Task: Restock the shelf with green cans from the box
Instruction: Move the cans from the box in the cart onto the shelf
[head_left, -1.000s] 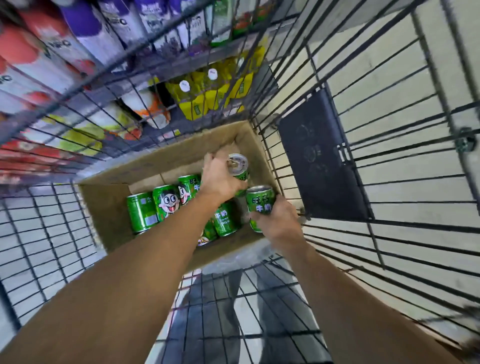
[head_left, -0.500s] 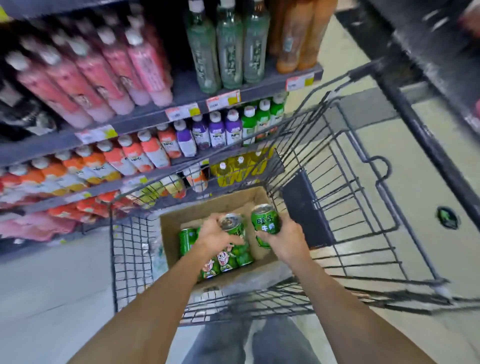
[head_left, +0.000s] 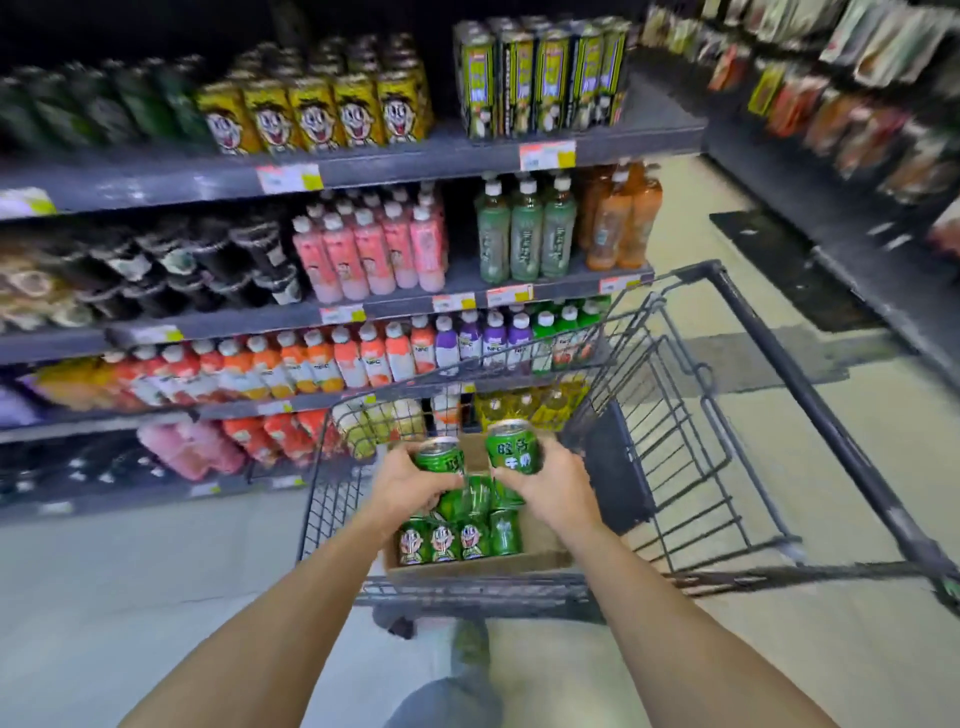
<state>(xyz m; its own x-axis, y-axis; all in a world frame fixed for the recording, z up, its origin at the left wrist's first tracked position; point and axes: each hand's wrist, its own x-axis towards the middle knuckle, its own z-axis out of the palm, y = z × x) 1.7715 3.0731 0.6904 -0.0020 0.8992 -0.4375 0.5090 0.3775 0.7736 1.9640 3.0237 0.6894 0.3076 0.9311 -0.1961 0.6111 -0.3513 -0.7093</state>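
Green cans, two of them, raised above the open brown cardboard box (head_left: 483, 564) in the black wire shopping cart (head_left: 691, 467): left green can (head_left: 440, 457) clamped in the grip of the left hand (head_left: 408, 491), fingers curled round its side, tilted a little; right green can (head_left: 511, 448) clamped in the grip of the right hand (head_left: 553, 488), upright, silver top showing, white characters facing the camera. Both held close together, just apart, at about the same height. More green cartoon-face cans (head_left: 457, 538) standing in the box below, in rows, front row showing faces. Cart parked beside dark grey store shelves (head_left: 415, 156) stacked with drinks: yellow cartoon-face cartons (head_left: 311, 117) on the top level, pink bottles (head_left: 374, 249) and pale green bottles (head_left: 524, 234) on the level below, orange and purple small bottles lower down. Pale tiled floor (head_left: 130, 571) under everything. Both forearms reaching forward from the bottom edge.
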